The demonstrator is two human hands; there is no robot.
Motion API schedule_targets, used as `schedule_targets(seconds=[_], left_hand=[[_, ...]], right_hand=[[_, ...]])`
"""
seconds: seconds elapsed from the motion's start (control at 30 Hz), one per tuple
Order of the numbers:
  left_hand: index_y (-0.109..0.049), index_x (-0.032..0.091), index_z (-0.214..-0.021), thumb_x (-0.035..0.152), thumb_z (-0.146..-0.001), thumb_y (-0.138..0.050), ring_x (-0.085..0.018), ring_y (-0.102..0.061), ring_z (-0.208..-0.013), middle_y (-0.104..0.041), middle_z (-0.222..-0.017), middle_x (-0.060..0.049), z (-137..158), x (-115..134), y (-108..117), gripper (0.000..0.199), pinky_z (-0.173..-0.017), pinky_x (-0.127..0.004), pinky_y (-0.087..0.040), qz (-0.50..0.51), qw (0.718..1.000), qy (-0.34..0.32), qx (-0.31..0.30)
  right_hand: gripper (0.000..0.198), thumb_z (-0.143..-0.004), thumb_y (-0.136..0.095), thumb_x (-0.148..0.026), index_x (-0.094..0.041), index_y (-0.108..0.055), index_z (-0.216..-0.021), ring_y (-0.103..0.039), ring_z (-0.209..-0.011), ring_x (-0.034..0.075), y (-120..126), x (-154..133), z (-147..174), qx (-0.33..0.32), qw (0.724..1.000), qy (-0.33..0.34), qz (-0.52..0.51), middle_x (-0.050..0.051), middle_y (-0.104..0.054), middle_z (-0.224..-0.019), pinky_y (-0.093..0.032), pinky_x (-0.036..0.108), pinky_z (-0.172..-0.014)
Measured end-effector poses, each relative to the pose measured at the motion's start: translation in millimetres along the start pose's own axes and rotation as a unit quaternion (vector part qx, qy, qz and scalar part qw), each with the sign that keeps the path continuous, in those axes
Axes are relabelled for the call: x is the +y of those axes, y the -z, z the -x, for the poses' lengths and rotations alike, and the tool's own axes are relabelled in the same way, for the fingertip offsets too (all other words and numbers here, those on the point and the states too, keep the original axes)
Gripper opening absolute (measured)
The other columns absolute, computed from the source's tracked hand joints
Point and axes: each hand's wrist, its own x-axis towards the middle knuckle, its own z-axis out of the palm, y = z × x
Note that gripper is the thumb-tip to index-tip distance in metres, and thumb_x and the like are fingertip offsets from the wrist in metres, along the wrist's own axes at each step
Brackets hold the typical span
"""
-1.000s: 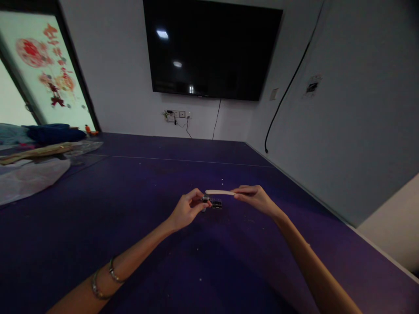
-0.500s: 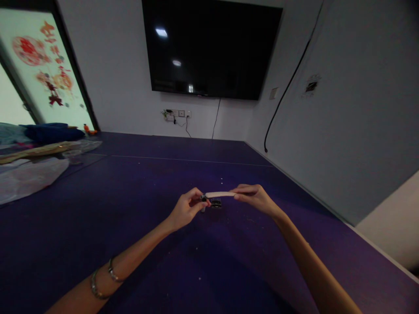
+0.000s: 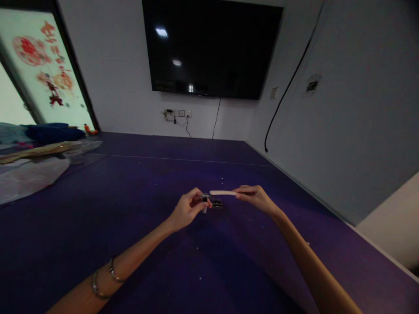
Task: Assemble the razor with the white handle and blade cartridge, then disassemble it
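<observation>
My left hand [image 3: 189, 208] is closed, pinching a small dark piece [image 3: 205, 198] with a pale cylindrical part below it; its exact kind is too small to tell. Between thumb and fingers, my right hand [image 3: 253, 196] grips one end of a pale, slim, slightly curved stick [image 3: 223, 192]. The stick lies nearly level, and its rounded free end points left, close to the top of the dark piece. Whether the two touch I cannot tell. Just beyond my left fingertips, below the stick in view, is a small black slotted object [image 3: 217, 203], partly hidden.
A dark purple surface [image 3: 157, 179] spreads under both hands, with small white bits on it. Clear plastic sheeting [image 3: 36, 176] and blue cloth [image 3: 54, 133] lie at the far left. A television [image 3: 212, 48] hangs on the wall, and a black cable [image 3: 288, 89] runs down at right.
The stick has shifted slightly right and up, so its free end no longer overlaps the dark piece as much. More of the dark piece shows. My left arm has barely moved.
</observation>
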Motion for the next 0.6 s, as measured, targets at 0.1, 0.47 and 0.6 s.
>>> schedule_targets(seconds=[0.1,0.47,0.6], left_hand=[[-0.045,0.016,-0.075,0.022,-0.078,-0.058,-0.012,-0.059,-0.066,-0.065,-0.078,-0.004,-0.1,-0.9,-0.9,0.014,-0.067,-0.029,-0.047,0.003,1.0,0.0,0.001],[-0.045,0.016,-0.076,0.023,-0.079,-0.057,-0.013,-0.06,-0.069,-0.066,-0.078,-0.004,1.4,-3.8,-3.7,0.014,-0.068,-0.03,-0.048,-0.002,1.0,-0.005,-0.016],[-0.046,0.016,-0.077,0.024,-0.079,-0.057,-0.013,-0.06,-0.068,-0.065,-0.078,-0.005,2.1,-4.0,-4.6,0.014,-0.068,-0.03,-0.048,0.002,1.0,-0.006,-0.012]], right_hand=[[0.03,-0.074,-0.062,-0.041,-0.019,-0.071,-0.091,-0.06,-0.079,0.018,-0.2,-0.5,0.3,-0.002,1.0,0.003,-0.008,0.007,-0.068,-0.087,-0.045,0.028,-0.068],[0.028,-0.074,-0.063,-0.041,-0.02,-0.072,-0.09,-0.06,-0.079,0.018,-1.5,1.4,1.5,-0.016,0.999,0.002,-0.031,0.007,-0.068,-0.088,-0.046,0.028,-0.068],[0.029,-0.073,-0.064,-0.041,-0.019,-0.072,-0.09,-0.06,-0.079,0.018,-1.1,2.8,2.2,-0.027,0.999,0.004,-0.033,0.007,-0.068,-0.087,-0.046,0.028,-0.068]])
